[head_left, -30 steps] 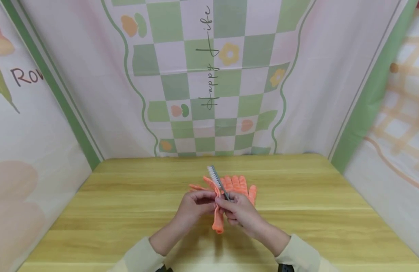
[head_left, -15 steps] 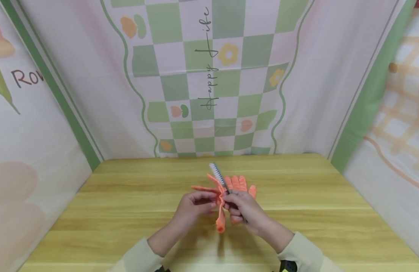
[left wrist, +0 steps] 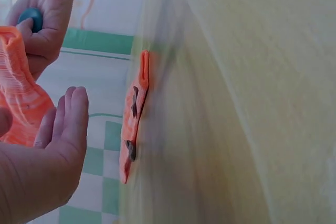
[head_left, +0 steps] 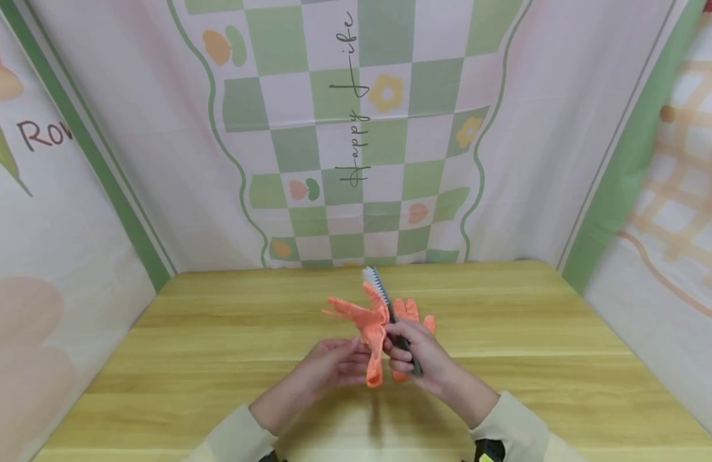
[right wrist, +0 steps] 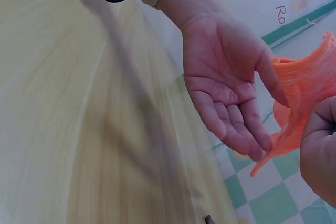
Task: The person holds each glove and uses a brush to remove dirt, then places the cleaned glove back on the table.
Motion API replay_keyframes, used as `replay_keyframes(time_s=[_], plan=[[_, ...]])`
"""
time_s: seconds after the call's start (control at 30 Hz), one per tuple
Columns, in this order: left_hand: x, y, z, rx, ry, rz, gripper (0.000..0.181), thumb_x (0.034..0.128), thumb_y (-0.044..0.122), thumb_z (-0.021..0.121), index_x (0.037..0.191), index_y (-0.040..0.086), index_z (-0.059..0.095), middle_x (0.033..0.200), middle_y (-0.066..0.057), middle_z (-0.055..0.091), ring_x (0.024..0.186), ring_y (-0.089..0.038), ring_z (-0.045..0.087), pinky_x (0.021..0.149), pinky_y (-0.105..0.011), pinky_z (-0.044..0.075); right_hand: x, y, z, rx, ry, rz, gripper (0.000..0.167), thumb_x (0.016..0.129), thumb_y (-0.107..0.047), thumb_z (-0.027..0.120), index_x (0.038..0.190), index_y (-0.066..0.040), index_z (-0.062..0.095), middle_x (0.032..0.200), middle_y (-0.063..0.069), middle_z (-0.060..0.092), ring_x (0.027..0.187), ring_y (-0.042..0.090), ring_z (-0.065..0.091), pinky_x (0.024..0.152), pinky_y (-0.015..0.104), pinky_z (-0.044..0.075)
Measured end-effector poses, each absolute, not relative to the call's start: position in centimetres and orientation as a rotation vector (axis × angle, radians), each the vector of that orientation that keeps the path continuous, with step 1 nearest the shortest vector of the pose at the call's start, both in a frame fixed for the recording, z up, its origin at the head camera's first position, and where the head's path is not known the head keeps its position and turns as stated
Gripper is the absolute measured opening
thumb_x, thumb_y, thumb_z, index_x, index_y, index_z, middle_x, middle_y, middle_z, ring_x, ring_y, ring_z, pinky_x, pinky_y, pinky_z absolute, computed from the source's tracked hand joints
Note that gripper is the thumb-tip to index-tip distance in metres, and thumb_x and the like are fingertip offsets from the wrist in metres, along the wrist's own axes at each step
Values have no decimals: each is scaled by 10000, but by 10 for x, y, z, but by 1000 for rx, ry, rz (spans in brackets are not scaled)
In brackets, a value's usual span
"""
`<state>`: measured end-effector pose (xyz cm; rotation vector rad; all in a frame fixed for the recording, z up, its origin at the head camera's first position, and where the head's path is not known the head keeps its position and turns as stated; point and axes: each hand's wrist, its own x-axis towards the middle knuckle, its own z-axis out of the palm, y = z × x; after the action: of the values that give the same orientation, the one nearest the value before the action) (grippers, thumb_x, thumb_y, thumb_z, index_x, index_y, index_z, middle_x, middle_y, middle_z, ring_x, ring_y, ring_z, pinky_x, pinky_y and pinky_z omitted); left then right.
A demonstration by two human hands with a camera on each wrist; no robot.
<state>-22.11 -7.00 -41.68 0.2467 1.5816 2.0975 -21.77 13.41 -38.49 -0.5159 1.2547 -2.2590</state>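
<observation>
My right hand (head_left: 416, 350) grips a brush (head_left: 390, 308) with white bristles and a dark handle, slanted up and away. The same hand pinches an orange knitted glove (head_left: 374, 337), which hangs above the table with its fingers pointing left and its cuff downward. My left hand (head_left: 329, 366) is just left of that glove; in the right wrist view the left palm (right wrist: 226, 77) shows with its fingers extended, the thumb partly behind the glove. A second orange glove (head_left: 411, 311) lies flat beyond my right hand, partly hidden. Dark brown lumps (left wrist: 131, 150) stick to it.
The wood-grain table (head_left: 217, 321) spreads around both hands. A printed cloth (head_left: 384, 160) with green checks stands behind the table's back edge, and more cloth (head_left: 55, 256) lines the sides. Dark bands sit at both wrists.
The held glove has turned and lifted, its fingers spreading left. The brush has risen slightly and moved right. My left hand has lowered from the glove's middle, its fingers now straighter.
</observation>
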Motion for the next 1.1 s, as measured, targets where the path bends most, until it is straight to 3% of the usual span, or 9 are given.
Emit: replay_keyframes(time_s=[0.17,0.27,0.37,0.5,0.83,1.1], plan=[[-223,-68,-419,259,1442,2094,382,1045,289,444,1089,-42,630,955,-98,686,882,-195,666,900,-399,532,-219,132,-390,-584,1137,-2290,201,1024,-77,289,935,-75,469,731,-50,516,476,-25,367,414,89,324],[-223,-68,-419,307,1368,2071,463,1051,347,400,1166,-60,588,1039,-117,676,991,-238,648,967,-436,486,-219,132,-392,-646,1075,-2299,268,1020,-73,247,911,-82,492,704,-60,512,476,-25,369,416,88,327],[-224,-67,-419,329,1293,2098,500,1055,361,374,1238,-72,545,1079,-102,673,1040,-229,631,960,-395,490,-220,131,-393,-683,1020,-2306,286,1017,-72,232,908,-91,495,687,-69,506,481,-22,368,422,89,323],[-225,-66,-418,323,1218,2206,396,1058,313,395,1185,-13,582,1045,-69,676,982,-177,637,868,-309,531,-221,133,-394,-677,978,-2314,281,1014,-76,233,909,-98,493,678,-72,500,486,-19,359,427,92,319],[-226,-68,-415,270,1247,2348,184,1035,139,464,1034,38,617,967,-70,703,901,-170,669,835,-300,555,-222,135,-400,-638,967,-2310,204,1010,-70,233,950,-94,426,674,-61,476,493,-7,366,434,93,323],[-227,-71,-408,177,1248,2420,208,1010,33,478,898,84,646,821,-26,692,779,-120,668,794,-259,560,-223,139,-403,-582,1027,-2302,167,1010,-78,260,960,-91,418,650,-68,455,484,-13,379,426,93,320]])
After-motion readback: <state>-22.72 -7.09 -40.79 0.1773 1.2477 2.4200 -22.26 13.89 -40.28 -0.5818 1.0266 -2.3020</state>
